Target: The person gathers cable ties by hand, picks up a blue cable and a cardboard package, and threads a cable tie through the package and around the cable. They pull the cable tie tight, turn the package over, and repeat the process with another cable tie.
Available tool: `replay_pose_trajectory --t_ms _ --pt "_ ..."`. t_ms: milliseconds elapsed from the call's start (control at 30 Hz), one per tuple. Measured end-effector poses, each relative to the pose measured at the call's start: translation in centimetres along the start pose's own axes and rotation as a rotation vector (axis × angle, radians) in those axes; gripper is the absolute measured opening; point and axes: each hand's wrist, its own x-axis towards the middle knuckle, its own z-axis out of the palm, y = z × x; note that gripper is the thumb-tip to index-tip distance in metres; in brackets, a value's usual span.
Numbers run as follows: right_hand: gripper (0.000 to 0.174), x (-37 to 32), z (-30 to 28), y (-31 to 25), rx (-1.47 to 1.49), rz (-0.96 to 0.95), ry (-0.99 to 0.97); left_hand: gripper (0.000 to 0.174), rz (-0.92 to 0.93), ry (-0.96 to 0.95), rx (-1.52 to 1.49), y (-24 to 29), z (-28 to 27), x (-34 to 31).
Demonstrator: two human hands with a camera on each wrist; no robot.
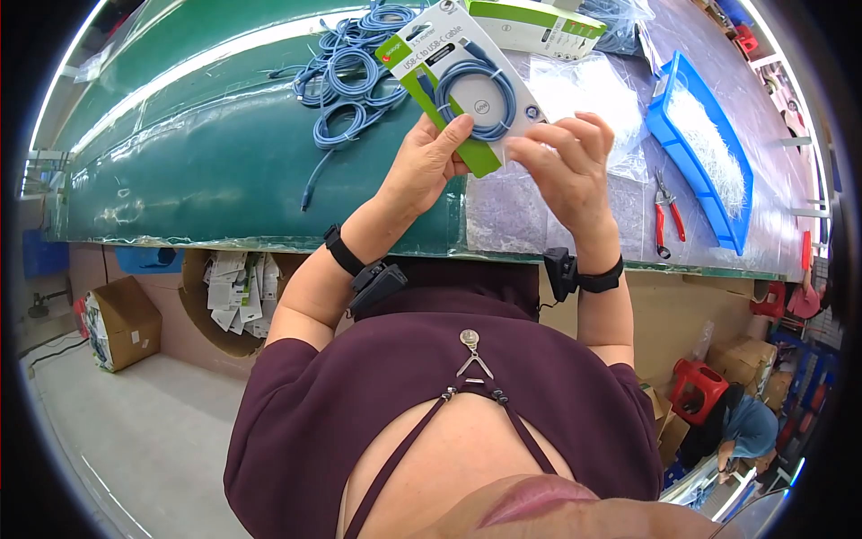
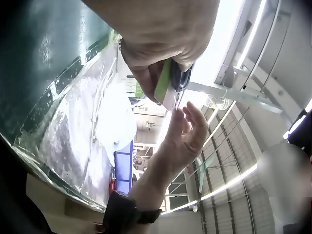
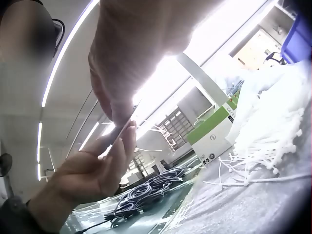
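My left hand (image 1: 429, 163) grips a white and green cable card (image 1: 530, 85) by its lower left part, thumb on the front. A coiled blue cable (image 1: 509, 101) lies against the card's face. The thumb and bent fingers of my right hand (image 1: 573, 175) come together at the card's lower right edge. In the left wrist view the fingertips of my right hand (image 2: 183, 141) meet at the white end of the card (image 2: 169, 100); a thin tie between them cannot be made out. My left hand (image 3: 92, 178) supports the card from below in the right wrist view.
Loose blue cables (image 1: 352, 85) lie on the green table (image 1: 197, 153). Beyond the card is a green and white box (image 1: 539, 31). To the right are clear plastic bags (image 1: 597, 99), red-handled cutters (image 1: 664, 216) and a blue tray (image 1: 660, 121) of white ties.
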Motion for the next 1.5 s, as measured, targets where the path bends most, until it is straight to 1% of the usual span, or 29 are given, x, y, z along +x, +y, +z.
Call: replay_pose_trajectory --t_ms 33,100,200,233,300,333,433,500,600,633,700,733,767,867,900,967,1033,1133,1167,1233,1267,1300,1400,1500 --pt "0.026 0.2 -0.1 -0.1 -0.033 -0.075 -0.101 0.037 0.001 -0.018 0.0 0.0 0.2 0.0" --pt "0.026 0.2 0.2 0.1 -0.02 -0.076 -0.091 0.036 0.008 -0.034 -0.006 0.1 0.7 -0.1" --pt "0.025 0.1 1.2 0.2 0.022 -0.075 -0.067 0.036 0.011 -0.067 -0.162 0.2 1.5 -0.4" --pt "0.024 0.1 1.5 0.0 0.038 -0.059 -0.039 0.036 0.013 -0.063 -0.165 0.2 1.5 -0.4" --pt "0.022 0.1 1.9 -0.1 0.066 -0.027 0.02 0.036 0.045 -0.062 -0.051 0.1 1.6 -0.4" --pt "0.022 0.2 2.0 -0.2 0.067 -0.03 0.017 0.037 0.061 -0.061 0.005 0.1 1.7 -0.3" --pt "0.022 0.4 2.2 -0.4 0.105 0.009 -0.036 0.038 0.065 -0.052 -0.002 -0.3 2.2 -0.4" --pt "0.022 0.3 2.2 -0.4 0.129 0.022 -0.019 0.039 0.068 -0.05 -0.004 -0.4 2.1 -0.4" --pt "0.022 0.0 2.0 -0.2 0.172 0.058 0.017 0.039 0.067 -0.214 -0.032 -0.8 1.3 -0.1" --pt "0.022 -0.2 1.8 -0.1 0.189 0.076 -0.028 0.039 0.062 -0.217 -0.035 -0.7 1.1 -0.1" --pt "0.021 -0.6 1.5 0.1 0.225 0.113 -0.121 0.038 -0.05 -0.23 -0.054 -0.1 0.5 -0.1" --pt "0.021 -0.8 1.5 0.1 0.224 0.12 -0.121 0.038 -0.107 -0.235 -0.061 0.0 0.3 -0.1" --pt "0.021 -0.8 1.6 0.2 0.238 0.133 -0.132 0.038 -0.113 -0.236 -0.06 -0.2 0.2 -0.1" --pt "0.02 -0.7 2.0 0.4 0.258 0.155 -0.147 0.037 -0.05 -0.222 -0.168 -0.8 0.1 0.3" --pt "0.02 -0.7 2.2 0.2 0.251 0.143 -0.108 0.037 -0.053 -0.224 -0.168 -1.0 0.2 0.3" --pt "0.021 -0.5 2.6 0.1 0.238 0.11 -0.03 0.034 -0.021 -0.163 -0.121 -1.1 0.5 0.2" --pt "0.021 -0.7 2.9 0.1 0.252 0.106 -0.031 0.033 0.003 -0.129 -0.094 -1.0 0.5 -0.1" --pt "0.024 -2.8 4.0 0.2 0.271 0.118 -0.028 0.033 0.243 0.046 0.756 -0.7 0.2 -0.6" --pt "0.03 -5.1 5.2 0.3 0.289 0.193 -0.033 0.033 0.245 0.037 0.76 -0.4 0.3 -0.6" --pt "0.046 -8.6 7.0 0.3 0.327 0.347 -0.04 0.035 0.705 -0.142 1.088 0.7 0.7 -0.5" --pt "0.046 -9.1 7.1 0.1 0.323 0.35 -0.031 0.037 0.943 -0.238 1.239 1.1 0.9 -0.4" --pt "0.048 -9.6 7.1 -0.2 0.504 0.419 -0.015 0.037 0.946 -0.247 1.241 1.3 1.1 -0.4" --pt "0.057 -10.7 6.7 -1.0 1.051 0.608 0.029 0.041 1.07 -0.281 1.208 1.8 1.5 -0.2" --pt "0.066 -11.5 5.9 -1.8 1.607 0.768 0.073 0.045 1.104 -0.31 1.217 2.5 1.8 -0.1"
